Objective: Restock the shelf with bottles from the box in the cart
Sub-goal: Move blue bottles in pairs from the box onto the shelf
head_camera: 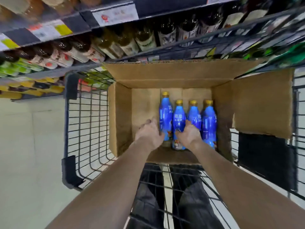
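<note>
An open cardboard box (120, 116) sits in a black wire cart (85, 123). Inside it stand several blue bottles with gold caps, in a row at the box's right half. My left hand (151, 134) reaches down to the leftmost bottle (165, 116), its fingers curled at that bottle's lower side. My right hand (188, 135) grips around the third bottle (194, 115), its thumb against the second bottle (179, 119). The fourth bottle (209, 123) stands at the right wall. The shelf (115, 52) runs across the top.
The shelf rows hold dark glass bottles (145, 37) and green and yellow packs (19, 70). The box's flaps stand open at the back and right (264, 103). Pale floor (29, 146) lies left of the cart. My dark trouser legs show through the cart's near mesh.
</note>
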`<state>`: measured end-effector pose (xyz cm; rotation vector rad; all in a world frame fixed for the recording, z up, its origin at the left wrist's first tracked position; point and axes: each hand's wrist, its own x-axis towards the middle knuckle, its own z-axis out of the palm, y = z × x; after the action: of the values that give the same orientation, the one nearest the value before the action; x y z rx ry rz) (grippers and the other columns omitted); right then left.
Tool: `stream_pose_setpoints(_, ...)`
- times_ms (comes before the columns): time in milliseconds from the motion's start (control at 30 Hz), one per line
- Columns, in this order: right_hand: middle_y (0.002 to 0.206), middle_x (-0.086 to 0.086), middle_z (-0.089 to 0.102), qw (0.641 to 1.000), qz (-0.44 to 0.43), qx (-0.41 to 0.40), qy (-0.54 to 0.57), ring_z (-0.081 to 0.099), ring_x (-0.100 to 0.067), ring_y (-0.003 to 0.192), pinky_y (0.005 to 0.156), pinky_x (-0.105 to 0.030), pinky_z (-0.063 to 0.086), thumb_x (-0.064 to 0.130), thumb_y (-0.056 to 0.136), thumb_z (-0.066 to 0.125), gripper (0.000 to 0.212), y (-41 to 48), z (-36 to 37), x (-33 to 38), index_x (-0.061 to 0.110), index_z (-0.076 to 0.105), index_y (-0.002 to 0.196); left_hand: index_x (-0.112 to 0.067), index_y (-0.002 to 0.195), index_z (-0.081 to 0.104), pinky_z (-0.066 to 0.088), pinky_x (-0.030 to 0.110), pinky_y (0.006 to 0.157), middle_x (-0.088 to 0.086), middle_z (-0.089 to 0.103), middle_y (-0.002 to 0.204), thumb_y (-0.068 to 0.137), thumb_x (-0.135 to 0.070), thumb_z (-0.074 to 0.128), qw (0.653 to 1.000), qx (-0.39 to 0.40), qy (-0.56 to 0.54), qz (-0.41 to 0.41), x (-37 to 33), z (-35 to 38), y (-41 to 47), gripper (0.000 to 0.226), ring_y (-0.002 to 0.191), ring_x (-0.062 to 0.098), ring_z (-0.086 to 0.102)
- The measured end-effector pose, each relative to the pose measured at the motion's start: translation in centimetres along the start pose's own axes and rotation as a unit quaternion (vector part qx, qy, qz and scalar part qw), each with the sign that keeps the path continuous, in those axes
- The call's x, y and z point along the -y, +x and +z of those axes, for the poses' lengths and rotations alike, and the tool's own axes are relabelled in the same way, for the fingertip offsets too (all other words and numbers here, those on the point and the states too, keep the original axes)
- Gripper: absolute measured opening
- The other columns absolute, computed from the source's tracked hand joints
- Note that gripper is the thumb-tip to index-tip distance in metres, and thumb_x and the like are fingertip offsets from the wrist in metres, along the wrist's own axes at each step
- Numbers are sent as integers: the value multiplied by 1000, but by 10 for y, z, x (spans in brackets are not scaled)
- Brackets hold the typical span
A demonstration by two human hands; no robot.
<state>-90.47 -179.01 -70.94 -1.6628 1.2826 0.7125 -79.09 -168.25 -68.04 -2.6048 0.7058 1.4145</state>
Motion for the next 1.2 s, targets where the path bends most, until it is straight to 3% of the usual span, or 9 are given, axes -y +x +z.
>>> stream_pose_setpoints(167, 102, -7, 70, 990, 3, -28, 141, 68, -39, 95, 80, -49, 58, 33, 64, 60, 53, 26, 30, -17, 35, 51, 117, -26, 146, 35, 49, 38, 103, 5, 65, 131, 86, -57, 71, 972, -42, -220, -75, 0, 24, 43, 76, 124, 27, 62)
stream_pose_setpoints(333, 101, 8, 60, 980, -8, -40, 195, 62, -14, 96, 83, -23, 44, 11, 78, 75, 59, 33, 33, -16, 18, 54, 132, -19, 141, 45, 55, 30, 94, -6, 71, 122, 65, -55, 87, 949, -47, -305, -63, 9, 38, 80, 94, 107, 14, 71)
stream_pose_setpoints(400, 103, 4, 63, 980, -3, -42, 194, 63, -18, 97, 80, -22, 42, 11, 77, 79, 58, 41, 37, -19, 16, 55, 129, -17, 138, 52, 57, 37, 95, -4, 74, 120, 49, -65, 83, 950, -60, -300, -64, 14, 43, 92, 106, 106, 15, 72)
stream_pose_setpoints(500, 104, -1, 69, 980, 2, -61, 187, 62, -19, 88, 73, -23, 40, 23, 74, 83, 53, 47, 39, -22, 16, 58, 120, -16, 133, 57, 57, 37, 92, -4, 73, 109, 65, -44, 94, 947, -57, -308, -69, 11, 39, 91, 82, 98, 18, 71)
stream_pose_setpoints(667, 106, -2, 68, 981, 26, -74, 178, 64, -21, 91, 72, -24, 43, 30, 66, 90, 66, 49, 47, -12, 14, 55, 119, -19, 126, 61, 48, 19, 66, -7, 67, 95, 75, -32, 90, 959, -36, -277, -53, 18, 40, 93, 60, 81, 13, 64)
stream_pose_setpoints(867, 107, -5, 69, 973, 47, -61, 219, 66, -22, 93, 79, -36, 57, 27, 63, 92, 64, 49, 55, 2, 10, 60, 116, -18, 123, 64, 49, 22, 69, -1, 73, 104, 79, -30, 86, 957, -32, -284, -42, 33, 32, 80, 52, 86, 17, 67)
stream_pose_setpoints(933, 113, -6, 68, 966, 40, -75, 246, 64, -21, 95, 79, -30, 52, 22, 67, 89, 67, 43, 59, 1, 13, 53, 122, -19, 121, 60, 48, 18, 68, -5, 69, 100, 79, -27, 87, 953, -52, -297, -38, 38, 32, 67, 50, 87, 15, 66)
stream_pose_setpoints(1067, 117, -4, 65, 960, 28, -105, 258, 63, -24, 105, 86, -30, 48, 26, 69, 89, 71, 26, 61, -2, 15, 46, 125, -20, 129, 53, 54, 32, 93, -5, 70, 112, 74, -33, 90, 956, -74, -284, -20, 45, 35, 42, 68, 103, 18, 69)
stream_pose_setpoints(1200, 124, -2, 62, 959, 20, -122, 254, 60, -24, 114, 91, -28, 44, 30, 70, 88, 80, -8, 50, 4, 16, 44, 135, -26, 116, 54, 56, 36, 90, -6, 73, 108, 69, -45, 91, 961, -80, -266, -2, 55, 20, 10, 63, 98, 18, 71)
